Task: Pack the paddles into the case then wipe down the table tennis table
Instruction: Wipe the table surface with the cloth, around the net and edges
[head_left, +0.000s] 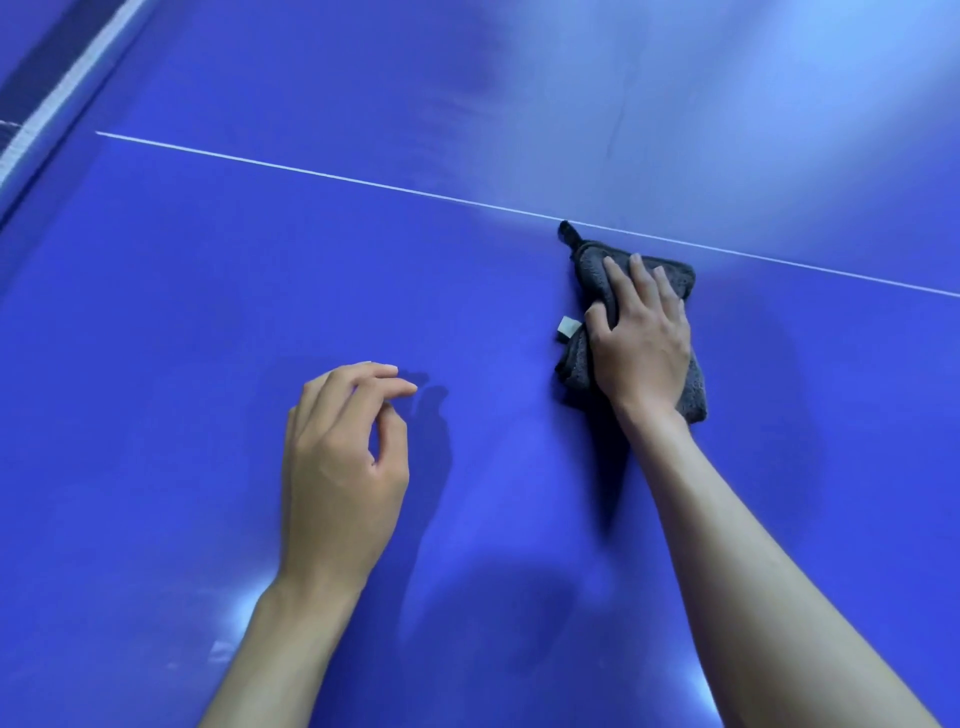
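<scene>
The right grip (641, 338), a bare hand, lies palm-down on a dark grey cloth (587, 371), its fingers spread nearly straight across the top of the fabric and its thumb laid along the cloth's left side; it presses the cloth flat against the blue desk (208, 291) rather than closing round it. The left grip (340, 452) holds nothing: its fingers are loosely curled, with the thumb and forefinger tips close together, and it sits just above or lightly on the desk surface; which of the two cannot be told, though its shadow falls close beside it to the right.

The cloth is folded into a thick pad. A small loop of it pokes out at the far end, touching the thin white line (332, 176) that runs across the desk from the left toward the right edge of the view. A pale label (567, 326) sticks out on the cloth's left side, just beside the thumb. The cloth rests on the near side of that white line, right of the middle of the visible surface, well apart from the left grip.

At the far left corner of the view a strip of white-edged net (57, 98) runs slantwise along the desk. The far right part of the surface shows a pale glare, and smaller bright patches lie near both forearms at the near edge.
</scene>
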